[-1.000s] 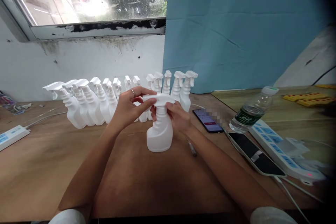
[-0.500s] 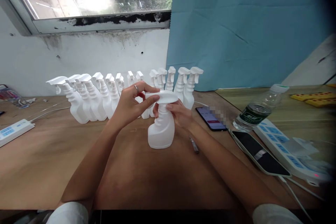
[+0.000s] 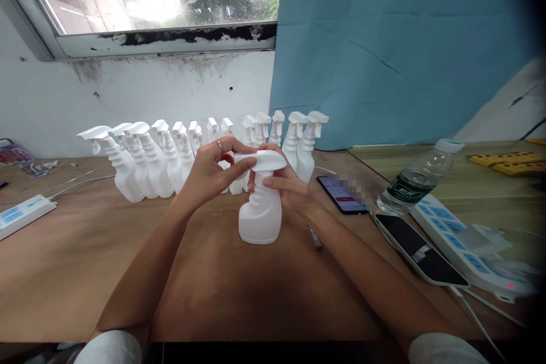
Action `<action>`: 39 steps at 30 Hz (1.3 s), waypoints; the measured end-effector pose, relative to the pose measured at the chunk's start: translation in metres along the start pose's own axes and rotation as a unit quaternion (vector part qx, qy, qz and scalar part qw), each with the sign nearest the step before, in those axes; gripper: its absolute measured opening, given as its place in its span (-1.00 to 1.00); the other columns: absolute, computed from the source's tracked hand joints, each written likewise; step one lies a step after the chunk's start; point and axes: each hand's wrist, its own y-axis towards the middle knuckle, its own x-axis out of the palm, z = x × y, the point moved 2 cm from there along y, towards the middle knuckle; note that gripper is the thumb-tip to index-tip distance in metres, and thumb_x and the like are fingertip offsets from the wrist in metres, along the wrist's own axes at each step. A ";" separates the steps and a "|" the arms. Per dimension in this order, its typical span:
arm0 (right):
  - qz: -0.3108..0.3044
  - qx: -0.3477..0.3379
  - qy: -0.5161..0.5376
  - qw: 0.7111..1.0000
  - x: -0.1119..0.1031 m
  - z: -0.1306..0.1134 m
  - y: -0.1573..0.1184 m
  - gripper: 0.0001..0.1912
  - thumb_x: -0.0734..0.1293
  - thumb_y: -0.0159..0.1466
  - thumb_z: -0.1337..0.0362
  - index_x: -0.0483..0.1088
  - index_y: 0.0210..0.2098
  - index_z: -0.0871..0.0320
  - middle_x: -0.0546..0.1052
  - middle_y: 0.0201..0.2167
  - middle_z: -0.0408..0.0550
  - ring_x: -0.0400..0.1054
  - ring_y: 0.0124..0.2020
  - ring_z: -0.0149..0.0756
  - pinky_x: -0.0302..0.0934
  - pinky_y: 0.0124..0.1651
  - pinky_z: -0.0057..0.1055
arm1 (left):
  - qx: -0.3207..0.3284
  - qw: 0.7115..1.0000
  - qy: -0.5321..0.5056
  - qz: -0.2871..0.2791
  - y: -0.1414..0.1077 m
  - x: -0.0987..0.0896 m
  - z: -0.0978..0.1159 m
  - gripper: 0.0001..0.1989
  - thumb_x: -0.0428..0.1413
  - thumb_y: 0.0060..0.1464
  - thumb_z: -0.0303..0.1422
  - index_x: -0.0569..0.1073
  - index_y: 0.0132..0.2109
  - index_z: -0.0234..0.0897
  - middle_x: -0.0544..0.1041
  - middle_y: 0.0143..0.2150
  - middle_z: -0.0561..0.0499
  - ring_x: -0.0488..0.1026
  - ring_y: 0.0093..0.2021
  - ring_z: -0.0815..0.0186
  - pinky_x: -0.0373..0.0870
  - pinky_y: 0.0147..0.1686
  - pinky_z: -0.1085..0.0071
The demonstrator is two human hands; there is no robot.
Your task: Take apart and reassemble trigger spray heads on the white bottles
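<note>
A white spray bottle (image 3: 261, 219) stands upright on the brown table (image 3: 205, 290) in front of me, its spray head turned sideways. My left hand (image 3: 219, 170), with a ring on one finger, pinches the left end of the spray head between thumb and fingers. Wrapped round the bottle's neck from the right is my right hand (image 3: 292, 185), its thumb in front just below the head and other fingers partly hidden behind. Several more white spray bottles (image 3: 147, 165) stand in a row behind, partly covered by my hands.
To the right lie a phone (image 3: 343, 193), a second phone (image 3: 422, 250) with a cable, a power strip (image 3: 454, 239) and a leaning water bottle (image 3: 412, 185). A small metal tool (image 3: 315, 239) lies near my right forearm. Another power strip (image 3: 25, 213) is at the left.
The thumb of my right hand has slid slightly left and down on the bottle's neck, and its fingers now show above the spray head. My left hand keeps its pinch.
</note>
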 end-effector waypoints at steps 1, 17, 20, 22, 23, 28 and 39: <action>0.007 0.006 -0.008 1.000 0.000 -0.001 0.000 -0.37 0.46 0.09 0.23 0.06 0.03 0.01 0.46 -0.46 -0.22 0.40 -0.47 -0.32 0.32 -0.41 -0.37 | 0.001 1.000 0.000 0.001 0.000 0.000 0.000 -0.87 0.22 0.08 -0.27 0.53 -0.26 -0.22 0.55 -0.30 0.03 0.47 -0.34 0.38 0.45 -0.27 0.35; 0.007 0.006 -0.008 1.000 0.005 -0.003 0.000 -0.28 0.47 0.06 0.28 0.02 0.07 -0.04 0.42 -0.41 -0.25 0.42 -0.45 -0.34 0.33 -0.35 -0.36 | -0.002 1.000 0.012 -0.017 -0.003 -0.003 0.003 -0.88 0.20 0.10 -0.29 0.51 -0.28 -0.24 0.57 -0.26 0.00 0.50 -0.29 0.35 0.44 -0.23 0.34; 0.046 -0.001 -0.037 0.998 0.004 -0.003 0.000 -0.26 0.51 0.01 0.33 0.05 0.04 -0.04 0.42 -0.40 -0.26 0.39 -0.51 -0.39 0.32 -0.40 -0.40 | 0.003 1.000 0.013 -0.015 -0.003 -0.003 0.004 -0.87 0.20 0.09 -0.28 0.51 -0.28 -0.24 0.58 -0.26 0.00 0.50 -0.28 0.34 0.45 -0.24 0.34; 0.035 -0.002 -0.030 0.999 0.002 -0.001 0.000 -0.29 0.51 0.02 0.30 0.08 0.04 -0.02 0.45 -0.43 -0.24 0.41 -0.49 -0.35 0.32 -0.39 -0.39 | 0.002 1.000 0.011 -0.017 -0.002 -0.003 0.003 -0.87 0.20 0.09 -0.27 0.51 -0.28 -0.24 0.57 -0.28 -0.01 0.50 -0.28 0.33 0.46 -0.24 0.33; 0.020 0.000 -0.017 1.000 0.001 0.001 0.000 -0.34 0.49 0.04 0.27 0.12 0.04 0.02 0.47 -0.44 -0.21 0.41 -0.47 -0.32 0.32 -0.39 -0.37 | 0.001 1.000 0.010 -0.018 -0.002 -0.003 0.003 -0.87 0.20 0.09 -0.27 0.51 -0.28 -0.24 0.57 -0.28 -0.01 0.50 -0.28 0.33 0.46 -0.24 0.33; 0.032 0.025 -0.005 0.999 -0.005 0.007 -0.003 -0.70 0.47 0.07 0.21 0.40 -0.29 0.23 0.51 -0.47 -0.05 0.39 -0.45 -0.31 0.30 -0.40 -0.37 | -0.005 1.000 0.003 -0.020 -0.002 -0.003 0.001 -0.88 0.20 0.09 -0.28 0.52 -0.27 -0.23 0.57 -0.27 -0.01 0.51 -0.28 0.33 0.46 -0.22 0.32; 0.052 0.039 -0.053 0.997 -0.003 0.005 -0.002 -0.74 0.49 0.04 0.29 0.43 -0.29 0.19 0.49 -0.49 -0.12 0.37 -0.45 -0.34 0.29 -0.37 -0.40 | -0.006 1.000 -0.015 -0.020 -0.001 -0.002 -0.003 -0.85 0.21 0.09 -0.26 0.54 -0.21 -0.21 0.57 -0.22 -0.02 0.50 -0.25 0.33 0.47 -0.24 0.35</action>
